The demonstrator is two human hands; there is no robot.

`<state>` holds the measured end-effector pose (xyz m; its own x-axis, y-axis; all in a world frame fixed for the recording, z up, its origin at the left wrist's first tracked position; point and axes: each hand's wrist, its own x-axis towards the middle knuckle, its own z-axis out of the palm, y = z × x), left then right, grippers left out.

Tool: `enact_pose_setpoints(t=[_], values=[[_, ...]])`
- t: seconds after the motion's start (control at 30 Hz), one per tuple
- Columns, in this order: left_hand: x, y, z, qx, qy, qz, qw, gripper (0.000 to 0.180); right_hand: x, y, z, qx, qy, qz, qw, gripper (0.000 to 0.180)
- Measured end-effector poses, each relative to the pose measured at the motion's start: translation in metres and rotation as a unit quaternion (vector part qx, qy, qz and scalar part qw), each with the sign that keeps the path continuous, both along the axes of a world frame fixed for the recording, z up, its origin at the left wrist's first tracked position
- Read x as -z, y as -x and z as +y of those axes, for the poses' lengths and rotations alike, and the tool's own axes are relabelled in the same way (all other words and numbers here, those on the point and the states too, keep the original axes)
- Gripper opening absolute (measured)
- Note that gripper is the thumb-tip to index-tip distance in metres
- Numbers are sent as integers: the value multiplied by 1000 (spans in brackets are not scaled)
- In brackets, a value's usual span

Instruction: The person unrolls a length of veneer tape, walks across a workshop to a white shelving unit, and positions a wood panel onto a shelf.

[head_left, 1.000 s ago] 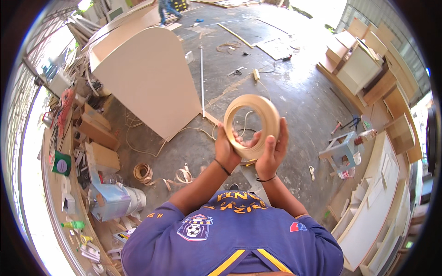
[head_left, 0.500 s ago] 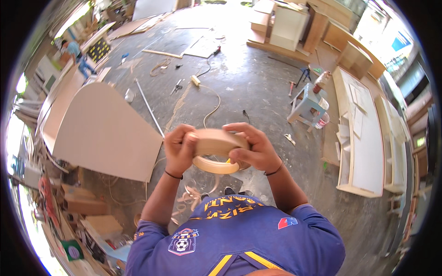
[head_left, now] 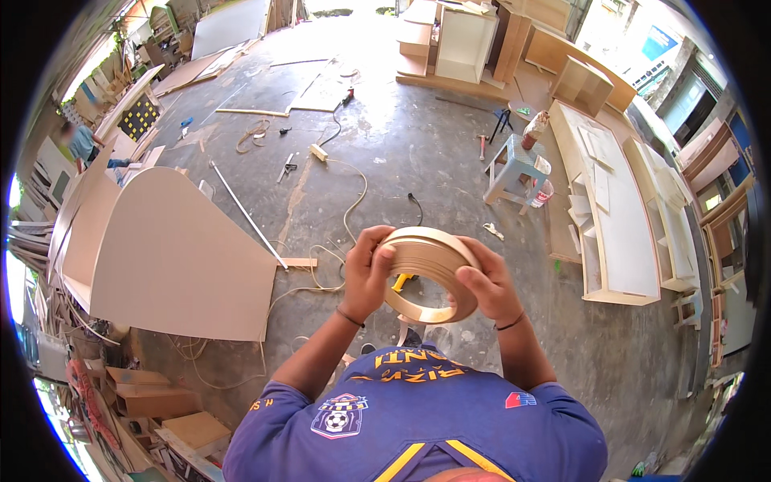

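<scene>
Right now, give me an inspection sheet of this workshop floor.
Surface: grey concrete floor, dusty, scuffed.
Job's things: roll of tan edge banding, held at chest height.
Clutter: large curved panel lying at left; offcuts and cardboard boxes; plastic stool.
Hands: left hand and right hand grip the roll's opposite sides, fingers on the rim.
Cables: pale cord snaking across the floor.
Surroundings: unfinished cabinets at right; another person far left.
</scene>
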<state>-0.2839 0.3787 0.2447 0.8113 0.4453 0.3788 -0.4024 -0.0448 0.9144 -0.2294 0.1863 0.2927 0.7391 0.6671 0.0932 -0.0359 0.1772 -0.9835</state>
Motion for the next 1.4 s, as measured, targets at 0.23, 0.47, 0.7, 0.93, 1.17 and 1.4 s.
enact_pose_setpoints(t=[0.23,0.47,0.7,0.93,1.17,1.4], values=[[-38,27,41,4,-96,8,995,23,-14,20,23,-5,-28,-67,997,48],[-52,36,73,-36,127,-57,990,37,12,63,71,65,-207,-96,971,69],[-24,48,51,43,134,-29,990,31,-24,49,57,41,-53,-107,992,47],[-60,58,74,91,-230,22,969,36,-48,62,64,-43,49,-75,995,48],[-71,45,81,59,337,-78,937,43,2,88,115,145,-245,-238,929,65],[-19,44,35,113,418,-5,901,46,-20,67,89,237,-110,-217,941,49]])
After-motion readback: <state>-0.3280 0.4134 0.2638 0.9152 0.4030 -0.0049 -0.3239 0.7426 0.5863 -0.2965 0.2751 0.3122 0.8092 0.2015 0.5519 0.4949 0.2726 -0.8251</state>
